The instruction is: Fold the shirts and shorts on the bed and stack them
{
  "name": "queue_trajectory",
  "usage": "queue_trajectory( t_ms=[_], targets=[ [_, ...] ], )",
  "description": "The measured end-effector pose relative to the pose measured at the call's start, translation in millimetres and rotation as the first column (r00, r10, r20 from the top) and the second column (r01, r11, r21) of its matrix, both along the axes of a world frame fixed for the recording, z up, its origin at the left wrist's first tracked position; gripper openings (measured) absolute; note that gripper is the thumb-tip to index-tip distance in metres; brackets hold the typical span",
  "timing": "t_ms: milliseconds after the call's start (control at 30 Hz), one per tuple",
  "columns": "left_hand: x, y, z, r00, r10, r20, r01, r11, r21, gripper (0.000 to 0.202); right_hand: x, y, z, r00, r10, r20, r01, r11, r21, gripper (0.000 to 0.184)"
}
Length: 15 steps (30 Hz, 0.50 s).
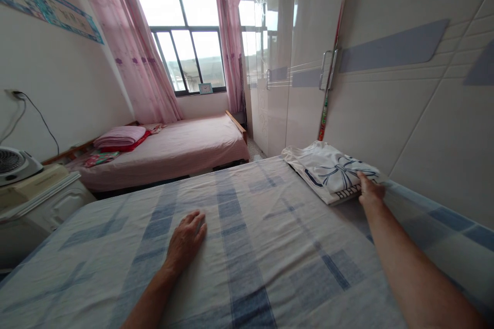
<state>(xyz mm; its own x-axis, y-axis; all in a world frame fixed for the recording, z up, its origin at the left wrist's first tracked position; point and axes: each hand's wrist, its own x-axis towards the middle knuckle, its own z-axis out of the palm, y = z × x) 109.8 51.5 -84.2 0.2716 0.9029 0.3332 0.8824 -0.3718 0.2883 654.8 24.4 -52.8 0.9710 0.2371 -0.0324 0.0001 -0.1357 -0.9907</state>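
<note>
A folded white T-shirt (328,167) with a dark bow print and dark lettering lies near the far right edge of the bed. At its near right corner is my right hand (372,190), thumb on top of the cloth and the other fingers mostly hidden, closed on the edge. My left hand (187,236) rests palm down on the blue-and-white checked bedsheet (239,247), its fingers stretched out and holding nothing. Light wrinkles run across the sheet between the two hands.
A tall glossy wardrobe (309,25) stands along the right, close to the bed. Beyond is a second bed (185,149) with folded pink bedding (119,136), under a window with pink curtains (131,36). At left, a fan (15,164) sits on a white cabinet (50,200).
</note>
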Motion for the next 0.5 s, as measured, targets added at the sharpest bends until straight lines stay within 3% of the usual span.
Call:
queue_trajectory(
  t_ms=[200,433,500],
  targets=[
    [1,-1,1.8,1.0,0.002,-0.014,-0.002,1.0,-0.006,0.037,-2,1,5.3,0.997,-0.049,-0.052,0.05,0.999,0.019,0.061],
    [3,-4,5.2,1.0,0.011,0.004,-0.011,1.0,-0.002,0.033,-8,0,9.9,0.989,-0.098,-0.115,0.093,0.995,-0.045,0.078],
    [2,-4,4.1,1.0,0.009,0.001,-0.009,1.0,0.007,0.033,-3,3,5.6,0.999,-0.038,-0.021,0.037,0.997,-0.063,0.074]
  ],
)
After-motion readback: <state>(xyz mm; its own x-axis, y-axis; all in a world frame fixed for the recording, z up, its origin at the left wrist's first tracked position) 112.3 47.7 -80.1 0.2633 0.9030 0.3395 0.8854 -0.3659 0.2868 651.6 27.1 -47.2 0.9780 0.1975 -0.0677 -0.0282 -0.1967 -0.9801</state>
